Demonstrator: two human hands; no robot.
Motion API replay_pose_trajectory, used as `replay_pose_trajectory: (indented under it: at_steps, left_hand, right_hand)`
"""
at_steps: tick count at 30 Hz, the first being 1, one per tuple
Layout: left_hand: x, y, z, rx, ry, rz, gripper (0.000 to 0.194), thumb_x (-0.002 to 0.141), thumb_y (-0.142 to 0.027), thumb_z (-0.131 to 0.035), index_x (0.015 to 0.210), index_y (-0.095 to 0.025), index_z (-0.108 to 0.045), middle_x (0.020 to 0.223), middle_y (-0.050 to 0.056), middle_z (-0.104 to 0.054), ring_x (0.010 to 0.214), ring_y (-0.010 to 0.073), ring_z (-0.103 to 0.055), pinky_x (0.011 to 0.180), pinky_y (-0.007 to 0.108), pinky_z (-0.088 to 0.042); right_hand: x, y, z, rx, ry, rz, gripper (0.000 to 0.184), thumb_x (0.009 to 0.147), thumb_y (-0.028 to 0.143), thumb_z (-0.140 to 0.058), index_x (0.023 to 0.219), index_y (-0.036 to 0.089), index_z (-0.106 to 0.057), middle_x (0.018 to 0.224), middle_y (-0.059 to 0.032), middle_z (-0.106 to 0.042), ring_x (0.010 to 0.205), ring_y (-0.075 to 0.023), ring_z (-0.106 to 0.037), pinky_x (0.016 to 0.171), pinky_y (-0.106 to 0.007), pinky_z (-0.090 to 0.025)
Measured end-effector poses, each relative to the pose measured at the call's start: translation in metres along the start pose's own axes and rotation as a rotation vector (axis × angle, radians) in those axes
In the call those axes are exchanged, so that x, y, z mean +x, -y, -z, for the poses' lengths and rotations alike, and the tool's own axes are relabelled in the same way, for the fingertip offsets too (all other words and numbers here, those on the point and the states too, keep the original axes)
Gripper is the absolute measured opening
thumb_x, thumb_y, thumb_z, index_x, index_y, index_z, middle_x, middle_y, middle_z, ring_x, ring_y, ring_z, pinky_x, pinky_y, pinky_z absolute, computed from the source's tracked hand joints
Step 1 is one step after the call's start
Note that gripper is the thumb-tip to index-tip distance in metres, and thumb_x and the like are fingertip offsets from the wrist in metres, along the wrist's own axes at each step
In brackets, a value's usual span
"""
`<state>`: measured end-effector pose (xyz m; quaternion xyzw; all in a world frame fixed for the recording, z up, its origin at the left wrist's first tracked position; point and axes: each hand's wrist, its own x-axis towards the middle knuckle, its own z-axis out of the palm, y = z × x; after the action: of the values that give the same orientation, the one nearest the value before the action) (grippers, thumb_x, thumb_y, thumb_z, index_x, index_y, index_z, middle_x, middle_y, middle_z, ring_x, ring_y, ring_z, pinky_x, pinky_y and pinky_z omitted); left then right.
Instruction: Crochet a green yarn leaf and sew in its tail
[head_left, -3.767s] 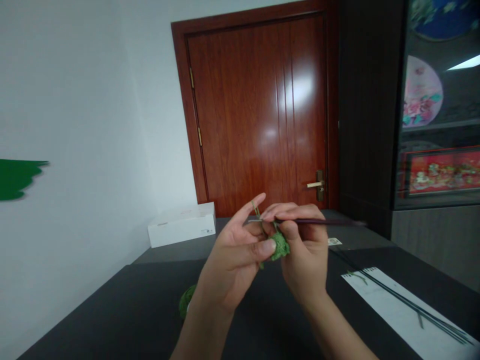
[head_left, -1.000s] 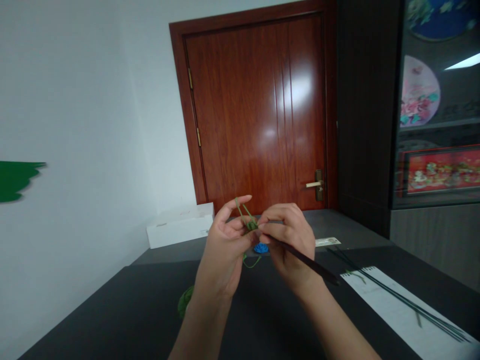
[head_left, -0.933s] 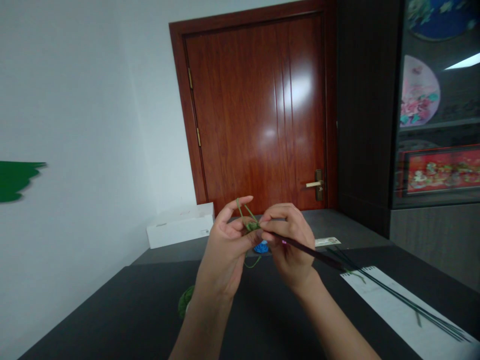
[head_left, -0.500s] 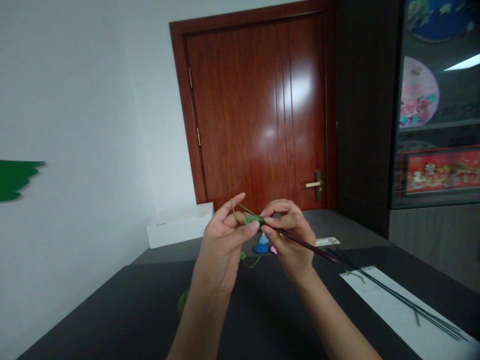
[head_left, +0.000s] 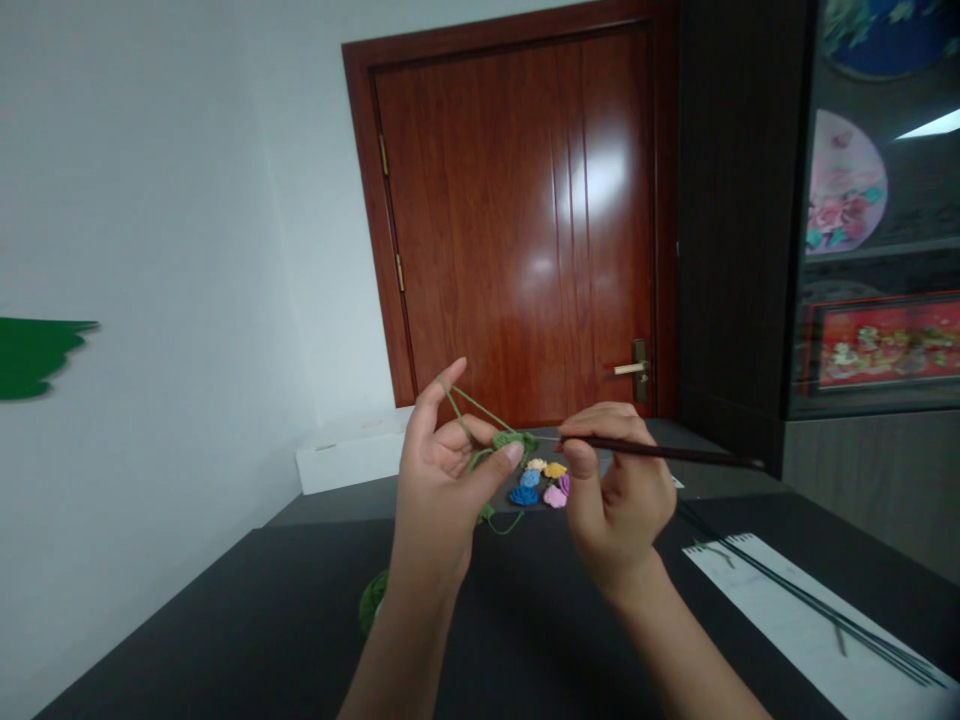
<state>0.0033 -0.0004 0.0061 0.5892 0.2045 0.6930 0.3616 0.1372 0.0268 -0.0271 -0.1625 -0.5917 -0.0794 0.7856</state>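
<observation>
Where the person's left hand [head_left: 439, 470] pinches a green crocheted piece [head_left: 515, 440] between thumb and fingers, the work hangs in the air above a dark tabletop [head_left: 225, 640], clamped at the left thumb's tip. The index finger stands raised, and green yarn [head_left: 469, 397] runs taut from it down to the piece, while a slack strand dips below the hand.

The right hand [head_left: 615, 500] sits just to the right, apart from the left, its thumb and fingers closed around a dark crochet hook [head_left: 660, 451]. The hook's long axis lies almost level, running from the piece out to the right, with the handle end sloping slightly down past the right hand. Its thin tip reaches the piece's right edge, though the view cannot settle whether it enters a stitch. The left hand is the nearer to the piece.

Half a second earlier the two hands nearly met and the hook slanted steeply down to the right. Now the hands have parted and the hook has levelled. That gap uncovers a small cluster of blue, yellow and pink crocheted flowers [head_left: 541, 482] beyond them on the table. A green yarn ball [head_left: 373, 603] lies by the left forearm, and dark green wire stems [head_left: 817, 610] rest on a white paper sheet [head_left: 750, 570] to the right.
</observation>
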Motion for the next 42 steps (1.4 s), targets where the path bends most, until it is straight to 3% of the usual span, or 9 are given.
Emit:
replay_pose_trajectory:
  at_steps: [6,12,19,24,27,29,31,35,42]
  left_hand:
    - [0.002,0.006,0.010,-0.155,0.073,0.136,0.087,0.070,-0.007,-0.086,0.147,-0.021,-0.050,0.074,-0.004,-0.068,0.072,0.0123,-0.066,0.071,0.023,-0.054]
    - [0.004,0.010,0.011,-0.218,0.117,0.149,0.080,0.071,-0.005,-0.085,0.143,-0.017,-0.052,0.077,-0.002,-0.071,0.081,0.0154,-0.071,0.085,0.028,-0.056]
    - [-0.001,0.006,0.003,-0.053,0.069,-0.013,0.075,0.078,-0.010,-0.082,0.145,-0.020,-0.050,0.077,-0.002,-0.070,0.079,0.0156,-0.068,0.080,0.028,-0.054]
    - [-0.007,-0.001,-0.004,0.017,-0.014,-0.055,0.072,0.079,-0.008,-0.079,0.144,-0.021,-0.051,0.074,-0.003,-0.068,0.074,0.0141,-0.064,0.078,0.026,-0.053]
    - [-0.007,-0.001,-0.005,-0.140,0.034,0.112,0.074,0.075,-0.008,-0.080,0.142,-0.015,-0.051,0.073,-0.002,-0.067,0.071,0.0136,-0.063,0.073,0.025,-0.052]
    - [-0.005,-0.001,-0.004,-0.264,0.094,0.263,0.074,0.071,-0.008,-0.083,0.139,-0.012,-0.053,0.077,0.000,-0.068,0.068,0.0123,-0.062,0.067,0.023,-0.050]
    - [-0.004,-0.001,-0.002,-0.328,0.128,0.323,0.075,0.069,-0.008,-0.084,0.138,-0.011,-0.055,0.079,0.001,-0.068,0.069,0.0120,-0.062,0.066,0.022,-0.050]
    - [-0.004,-0.001,0.001,-0.352,0.145,0.243,0.082,0.069,-0.005,-0.084,0.143,-0.017,-0.052,0.074,-0.003,-0.063,0.076,0.0143,-0.064,0.080,0.027,-0.053]
    - [-0.004,-0.003,0.004,-0.245,0.192,0.111,0.075,0.076,-0.006,-0.081,0.144,-0.021,-0.053,0.076,-0.002,-0.064,0.070,0.0117,-0.059,0.069,0.023,-0.050]
  right_hand:
    - [0.002,-0.008,-0.008,0.601,0.007,-0.654,0.023,0.093,0.037,-0.066,0.079,0.021,-0.059,0.065,0.0028,-0.057,0.061,-0.0137,-0.054,0.061,-0.029,-0.044]
    - [0.005,-0.014,-0.015,0.888,0.107,-0.955,0.034,0.079,0.046,-0.080,0.073,0.020,-0.060,0.061,0.0036,-0.055,0.057,-0.0117,-0.050,0.055,-0.025,-0.043]
    - [0.004,-0.005,-0.016,0.823,0.159,-0.685,0.026,0.088,0.035,-0.074,0.079,0.023,-0.053,0.073,0.0039,-0.061,0.068,-0.0129,-0.058,0.068,-0.027,-0.047]
    - [0.001,-0.012,-0.009,0.278,0.130,-0.144,0.010,0.089,0.022,-0.073,0.086,0.026,-0.064,0.080,0.0009,-0.064,0.076,-0.0177,-0.060,0.072,-0.035,-0.045]
    - [-0.001,-0.018,-0.005,0.033,0.087,0.166,0.015,0.085,0.017,-0.075,0.088,0.031,-0.070,0.074,0.0020,-0.066,0.069,-0.0182,-0.056,0.074,-0.040,-0.043]
    - [-0.002,-0.019,-0.007,0.182,0.041,0.169,0.012,0.088,0.020,-0.073,0.091,0.031,-0.070,0.076,0.0014,-0.066,0.070,-0.0183,-0.058,0.074,-0.041,-0.045]
    - [-0.002,-0.018,-0.013,0.471,0.011,-0.022,0.002,0.092,0.026,-0.070,0.090,0.028,-0.069,0.075,0.0004,-0.063,0.069,-0.0185,-0.060,0.069,-0.038,-0.047]
    - [-0.002,-0.014,-0.022,0.797,0.028,-0.294,0.012,0.094,0.035,-0.068,0.091,0.024,-0.064,0.070,0.0017,-0.060,0.064,-0.0172,-0.061,0.059,-0.032,-0.046]
    - [0.004,-0.012,-0.014,0.915,0.006,-0.338,0.009,0.101,0.030,-0.058,0.093,0.024,-0.059,0.067,0.0022,-0.063,0.061,-0.0158,-0.058,0.059,-0.029,-0.044]
